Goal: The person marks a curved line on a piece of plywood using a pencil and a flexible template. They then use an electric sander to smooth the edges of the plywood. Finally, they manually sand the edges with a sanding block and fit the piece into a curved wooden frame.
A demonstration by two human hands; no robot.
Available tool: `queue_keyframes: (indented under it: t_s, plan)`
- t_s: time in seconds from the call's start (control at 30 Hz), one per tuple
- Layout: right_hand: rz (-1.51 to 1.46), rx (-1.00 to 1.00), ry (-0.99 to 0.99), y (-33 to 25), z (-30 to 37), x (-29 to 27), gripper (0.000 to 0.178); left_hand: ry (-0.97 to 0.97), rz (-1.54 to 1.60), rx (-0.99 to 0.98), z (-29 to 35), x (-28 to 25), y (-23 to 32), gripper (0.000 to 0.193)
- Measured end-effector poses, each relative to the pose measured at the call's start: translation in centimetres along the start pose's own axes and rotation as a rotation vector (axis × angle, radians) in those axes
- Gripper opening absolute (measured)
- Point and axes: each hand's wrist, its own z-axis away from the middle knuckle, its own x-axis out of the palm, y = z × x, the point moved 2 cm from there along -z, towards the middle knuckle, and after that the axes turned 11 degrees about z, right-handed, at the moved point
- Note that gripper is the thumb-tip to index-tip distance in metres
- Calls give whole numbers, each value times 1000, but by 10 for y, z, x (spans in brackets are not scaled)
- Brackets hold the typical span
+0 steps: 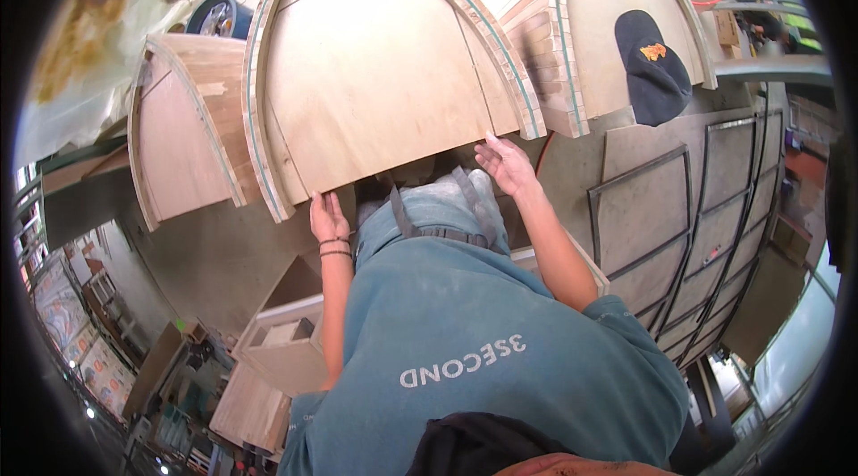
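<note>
Head view: touched the near edge of a big, pale, pointed wooden arch with a green-striped rim [375, 74], straight ahead. Had left hand [329, 217] near its left corner, fingers close together; right hand [509, 167] near the other, fingers loosely spread. Could not tell if pinching. Risked a drop or a bump into the smaller, pinkish, pointed wooden arch [179, 154] beside it, maybe from a loose hold.

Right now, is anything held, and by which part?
Left hand and right hand are at the near edge of the arched wooden panel; whether they grip it is unclear.
</note>
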Motion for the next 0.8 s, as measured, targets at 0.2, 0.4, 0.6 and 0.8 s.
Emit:
queue_keyframes:
  t_s: [0.2, 0.4, 0.6, 0.8]
  plan:
    - [108, -6, -84, -1, -9, -4, 21, 112, 17, 204, 27, 31, -19, 69]
    - [163, 17, -66, -6, -7, -6, 32, 96, 8, 244, 40, 30, -25, 67]
    - [160, 0, -39, -3, -9, -4, 35, 153, 45, 203, 26, 25, -19, 55]
    - [66, -40, 3, 5, -8, 1, 38, 172, 91, 118, 8, 14, -5, 35]
